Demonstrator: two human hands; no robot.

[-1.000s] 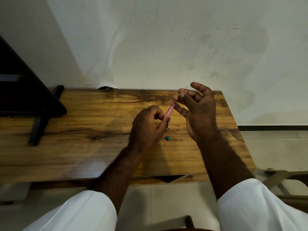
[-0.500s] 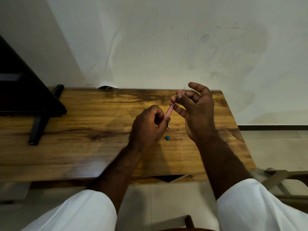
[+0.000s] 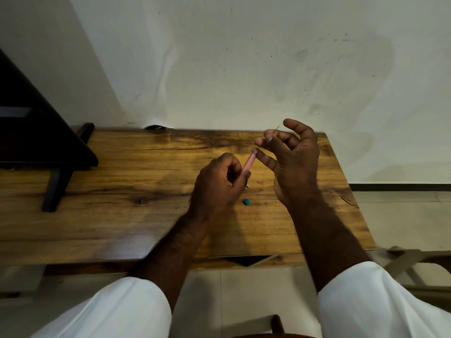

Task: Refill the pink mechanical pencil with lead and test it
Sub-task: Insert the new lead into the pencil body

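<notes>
I see my left hand [image 3: 218, 184] closed around the pink pencil [image 3: 249, 162], holding it tilted above the wooden worktop [image 3: 127, 172] with its open end up. My right hand [image 3: 290, 157] pinches a thin lead [image 3: 268, 139] between thumb and finger, the other fingers spread loose. The low end of the lead sits right at the top of the pencil. A small teal cap [image 3: 246, 202] lies on the worktop just below my left hand. White sleeves [image 3: 380, 306] cover my arms.
</notes>
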